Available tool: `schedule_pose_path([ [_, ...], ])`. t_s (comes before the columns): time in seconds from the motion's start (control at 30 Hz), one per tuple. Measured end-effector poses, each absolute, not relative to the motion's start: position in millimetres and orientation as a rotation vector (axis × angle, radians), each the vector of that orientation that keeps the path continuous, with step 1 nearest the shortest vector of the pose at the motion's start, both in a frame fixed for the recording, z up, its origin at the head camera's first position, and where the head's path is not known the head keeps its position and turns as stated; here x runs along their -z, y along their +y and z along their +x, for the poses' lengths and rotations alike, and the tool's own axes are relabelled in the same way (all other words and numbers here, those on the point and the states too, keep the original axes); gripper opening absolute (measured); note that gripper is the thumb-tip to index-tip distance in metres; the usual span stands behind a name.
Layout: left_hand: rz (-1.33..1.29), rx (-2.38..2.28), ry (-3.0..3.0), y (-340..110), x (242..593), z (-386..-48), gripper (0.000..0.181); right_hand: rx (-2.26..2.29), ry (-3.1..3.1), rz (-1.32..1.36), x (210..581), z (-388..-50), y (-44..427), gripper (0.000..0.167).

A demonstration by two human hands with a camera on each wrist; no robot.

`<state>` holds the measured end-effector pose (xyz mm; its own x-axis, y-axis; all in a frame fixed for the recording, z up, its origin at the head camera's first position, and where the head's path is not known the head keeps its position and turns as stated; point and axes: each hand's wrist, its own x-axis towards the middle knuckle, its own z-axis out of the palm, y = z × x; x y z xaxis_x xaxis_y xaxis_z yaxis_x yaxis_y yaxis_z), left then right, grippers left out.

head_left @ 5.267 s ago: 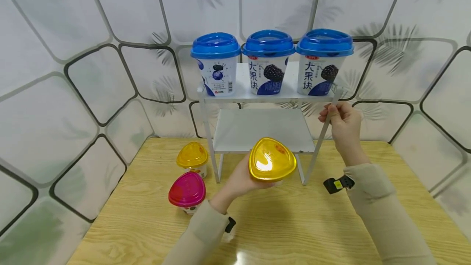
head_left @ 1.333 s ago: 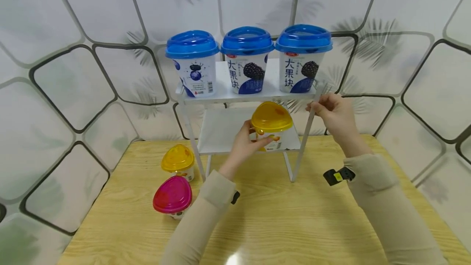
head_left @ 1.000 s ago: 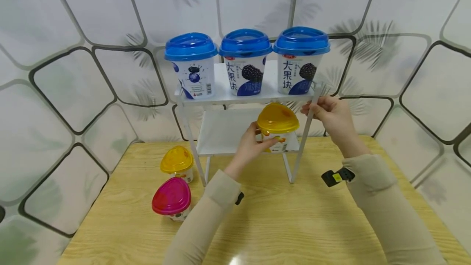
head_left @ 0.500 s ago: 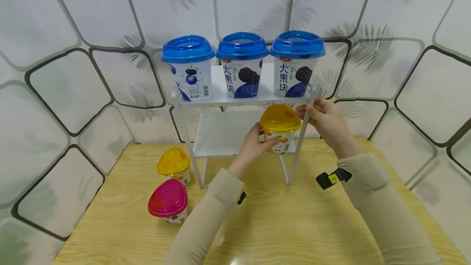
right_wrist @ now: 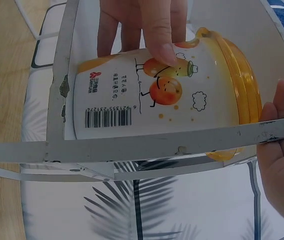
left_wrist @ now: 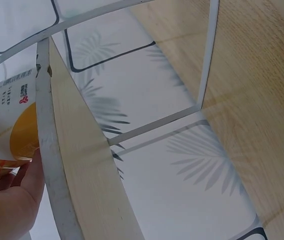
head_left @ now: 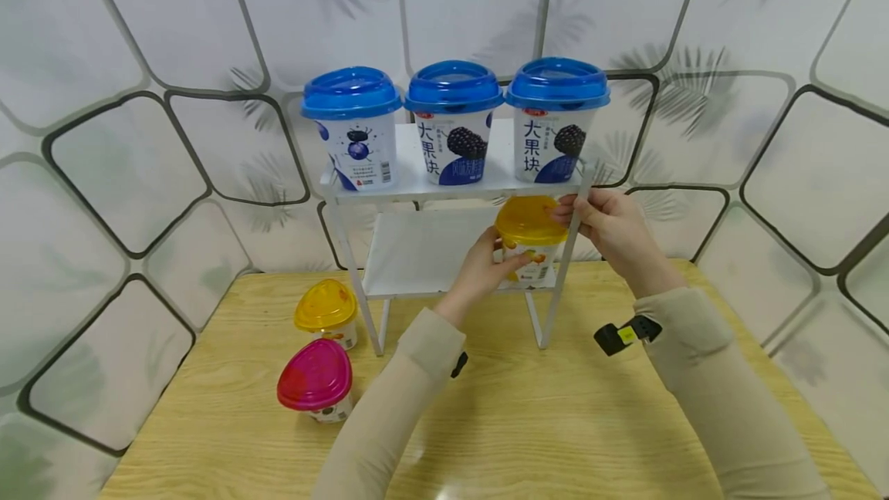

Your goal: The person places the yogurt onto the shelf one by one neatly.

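My left hand (head_left: 486,268) grips a yogurt cup with a yellow lid (head_left: 531,222) at the right end of the rack's lower shelf. In the right wrist view, the thumb lies on the white side of this cup (left_wrist: 11,120) and several fingers reach around behind it. My right hand (head_left: 614,234) pinches the right front post of the white two-tier rack (head_left: 434,249). Its fingertips come past the post, close by the yellow lid; whether they touch it I cannot tell. The cup stands upright just inside that post.
Three blue-lidded yogurt cups (head_left: 454,122) stand in a row on the top shelf. Left of the rack, another yellow-lidded cup (head_left: 326,307) and a pink-lidded cup (head_left: 316,376) stand on the wooden table (head_left: 528,430). A patterned wall rises behind.
My left hand has carried the yellow-lidded cup from in front of the rack onto the lower shelf, then rightward toward the post. My right hand keeps its hold, with its fingers now nearer the lid.
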<state>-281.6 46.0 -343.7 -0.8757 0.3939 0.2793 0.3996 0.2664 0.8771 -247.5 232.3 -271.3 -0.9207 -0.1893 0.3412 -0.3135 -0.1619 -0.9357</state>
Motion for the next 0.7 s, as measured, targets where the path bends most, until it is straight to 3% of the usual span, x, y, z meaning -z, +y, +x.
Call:
schedule_pose_path([
  [0.2,-0.759,1.762,-2.503,48.9,343.8,-281.7,0.058,-2.255,-1.941,0.621,273.3,-247.7,232.4,0.017],
  [0.7,-0.737,1.707,-2.496,56.5,345.6,-285.6,0.056,-2.263,-1.923,0.592,274.0,-247.8,232.5,0.016],
])
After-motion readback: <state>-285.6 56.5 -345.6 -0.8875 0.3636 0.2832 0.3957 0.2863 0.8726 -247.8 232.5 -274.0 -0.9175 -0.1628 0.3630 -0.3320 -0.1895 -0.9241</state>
